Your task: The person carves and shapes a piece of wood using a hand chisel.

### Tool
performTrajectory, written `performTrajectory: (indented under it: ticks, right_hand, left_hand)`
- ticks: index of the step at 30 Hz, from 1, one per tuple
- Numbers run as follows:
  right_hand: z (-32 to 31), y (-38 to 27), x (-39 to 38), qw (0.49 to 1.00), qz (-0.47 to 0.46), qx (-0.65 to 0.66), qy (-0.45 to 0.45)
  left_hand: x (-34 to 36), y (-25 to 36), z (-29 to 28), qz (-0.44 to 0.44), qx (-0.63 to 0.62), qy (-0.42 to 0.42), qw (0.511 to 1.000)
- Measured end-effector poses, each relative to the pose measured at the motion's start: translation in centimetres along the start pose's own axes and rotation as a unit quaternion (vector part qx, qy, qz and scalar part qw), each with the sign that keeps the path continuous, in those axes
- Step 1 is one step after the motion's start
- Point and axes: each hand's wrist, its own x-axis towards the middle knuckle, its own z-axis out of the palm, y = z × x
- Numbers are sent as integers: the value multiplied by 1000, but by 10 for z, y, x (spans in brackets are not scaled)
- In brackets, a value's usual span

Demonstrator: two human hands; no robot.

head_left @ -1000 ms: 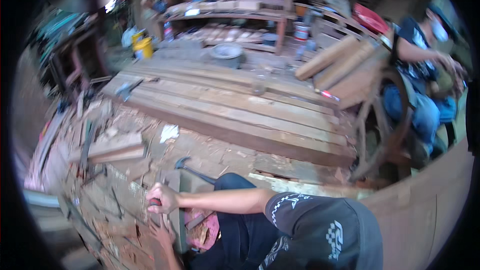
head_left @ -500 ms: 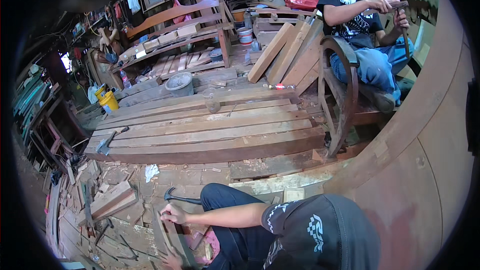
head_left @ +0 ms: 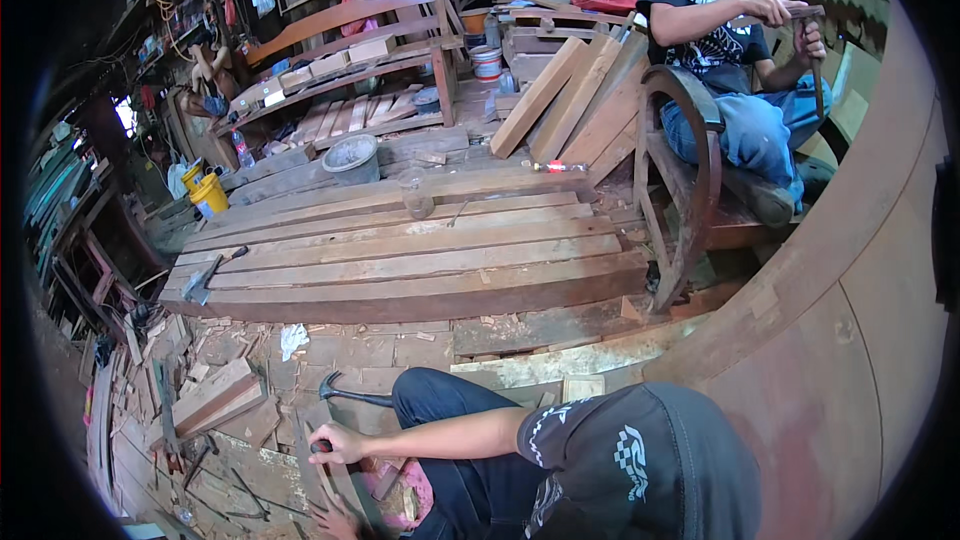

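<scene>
My right hand (head_left: 338, 445) grips a dark handle (head_left: 321, 447) of a tool lying along a narrow wooden piece (head_left: 355, 500) at the lower middle. My left hand (head_left: 335, 520) rests low on that piece, fingers stretched out. Beside them is a pink surface (head_left: 415, 500) with wood offcuts on it. A claw hammer (head_left: 355, 395) lies just beyond my bent knee. More hand tools (head_left: 200, 460) and wood blocks (head_left: 215, 400) are strewn on the littered floor (head_left: 380, 345) to the left.
Long planks (head_left: 400, 270) lie across the middle, with buckets (head_left: 350, 155) behind. Leaning boards (head_left: 540, 100) stand at the back right. A masked co-worker (head_left: 720, 70) sits on a wooden chair (head_left: 680, 230), holding wood. A curved wooden panel (head_left: 820, 380) fills the right edge. Another person (head_left: 210, 90) is at the far left.
The blurred view has steadied and turned, bringing the co-worker higher in the picture. My right hand still grips the handle and appears lower, with my left hand still on the piece.
</scene>
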Motion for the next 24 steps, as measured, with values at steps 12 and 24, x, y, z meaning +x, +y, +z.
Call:
performTrajectory:
  ticks: [12, 24]
  right_hand:
    - [28, -4, 2, 992, -91, 55, 66]
    - [26, 10, -1, 997, -45, 58, -11]
  left_hand:
    - [-16, 16, -51, 11, -45, -34, 998]
    - [-7, 18, -31, 17, -61, -42, 997]
